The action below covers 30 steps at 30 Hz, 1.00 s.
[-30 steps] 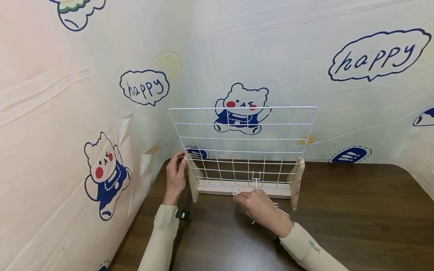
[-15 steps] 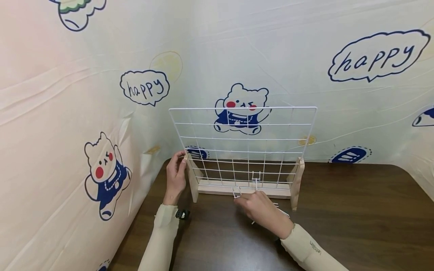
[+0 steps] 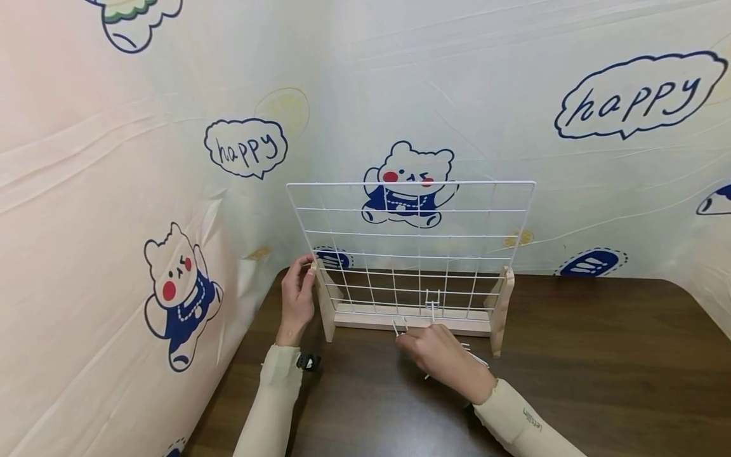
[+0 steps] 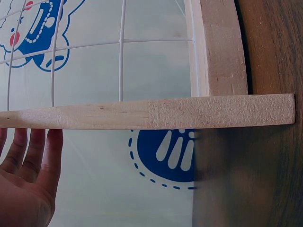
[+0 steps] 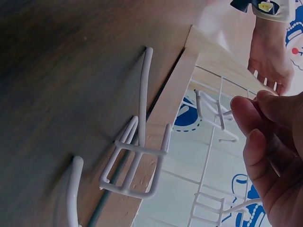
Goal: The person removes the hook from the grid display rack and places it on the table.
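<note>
A white wire grid [image 3: 419,235] stands upright between wooden side panels joined by a wooden bar [image 3: 365,315]. My left hand [image 3: 297,298] holds the upper end of the left panel [image 3: 325,304], its fingers [image 4: 53,158] against the outer face in the left wrist view. My right hand [image 3: 442,355] pinches a white wire hook [image 5: 213,109] between thumb and fingertips, in front of the grid's lower edge. Its short prongs point up towards the grid. Another wire hook [image 3: 432,304] hangs on the grid's lower rows, right of the middle.
Loose white hooks [image 5: 135,165] lie on the dark wooden table [image 3: 594,355], partly hidden under my right hand in the head view. A cloth printed with cartoon bears [image 3: 408,184] hangs behind and along the left side. The right panel [image 3: 502,311] stands beyond my right hand.
The hook in my right hand has come slightly down, away from the grid's bottom wires, and turned a little. My left hand keeps its hold on the panel.
</note>
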Motion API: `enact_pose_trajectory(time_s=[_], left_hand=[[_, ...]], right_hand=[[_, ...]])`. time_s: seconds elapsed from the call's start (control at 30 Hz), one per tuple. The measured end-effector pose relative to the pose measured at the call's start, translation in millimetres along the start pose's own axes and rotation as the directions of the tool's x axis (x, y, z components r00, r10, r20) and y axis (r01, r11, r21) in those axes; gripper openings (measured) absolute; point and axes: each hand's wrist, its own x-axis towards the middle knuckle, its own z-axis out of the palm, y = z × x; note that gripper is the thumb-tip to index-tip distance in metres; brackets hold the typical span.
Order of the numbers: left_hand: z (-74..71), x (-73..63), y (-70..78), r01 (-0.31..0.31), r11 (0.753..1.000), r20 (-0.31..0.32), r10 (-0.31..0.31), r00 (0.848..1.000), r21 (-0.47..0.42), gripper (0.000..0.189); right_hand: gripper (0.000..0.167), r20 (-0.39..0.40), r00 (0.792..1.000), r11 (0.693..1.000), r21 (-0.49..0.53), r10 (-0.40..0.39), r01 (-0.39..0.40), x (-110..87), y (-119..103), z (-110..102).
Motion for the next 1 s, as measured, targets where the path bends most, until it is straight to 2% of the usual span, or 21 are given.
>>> enact_pose_trajectory(time_s=[0.43, 1.0], left_hand=[[0.8, 0.3, 1.4, 0.008, 1.0, 0.0, -0.008, 1.0, -0.003, 0.026], [0.6, 0.5, 2.6, 0.008, 1.0, 0.003, -0.008, 1.0, -0.008, 0.025]], right_hand=[[0.028, 0.073, 0.997, 0.999, 0.019, 0.028, -0.029, -1.5, -1.6, -0.7], [0.03, 0.182, 0.98, 0.996, 0.017, 0.082, -0.087, -4.6, -3.5, 1.9]])
